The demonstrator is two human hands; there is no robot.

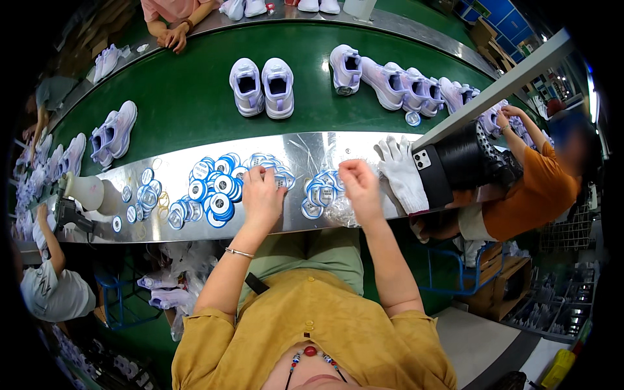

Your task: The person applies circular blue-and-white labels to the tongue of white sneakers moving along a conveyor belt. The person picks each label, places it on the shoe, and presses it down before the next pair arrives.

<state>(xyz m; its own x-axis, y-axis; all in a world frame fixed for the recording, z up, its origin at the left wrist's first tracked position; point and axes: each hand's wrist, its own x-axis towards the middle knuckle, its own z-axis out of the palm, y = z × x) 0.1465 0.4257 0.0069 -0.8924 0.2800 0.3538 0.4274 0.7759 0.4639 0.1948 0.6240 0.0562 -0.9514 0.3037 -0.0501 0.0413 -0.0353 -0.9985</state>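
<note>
In the head view, your left hand (262, 200) is bent over the right part of the large pile of round blue-rimmed tags (221, 184), fingers curled down onto it; you cannot tell from here whether one is caught between them. Your right hand (361, 194) is slightly blurred, its fingertips drawn together just right of a smaller cluster of tags (319, 195); whether they pinch anything cannot be told.

Both groups lie on the metal ledge (260, 144) in front of you, and a looser group of tags (147, 195) lies farther left, beside yellow rubber bands (162, 205). Crumpled clear plastic (342, 213) sits near your right hand. Farther right lie a white glove (404, 174) and a dark phone (434, 177).

Beyond the ledge, a pair of pale lilac shoes (278, 88) stands on the green belt (188, 91), with a row of more shoes (390, 84) at far right.
</note>
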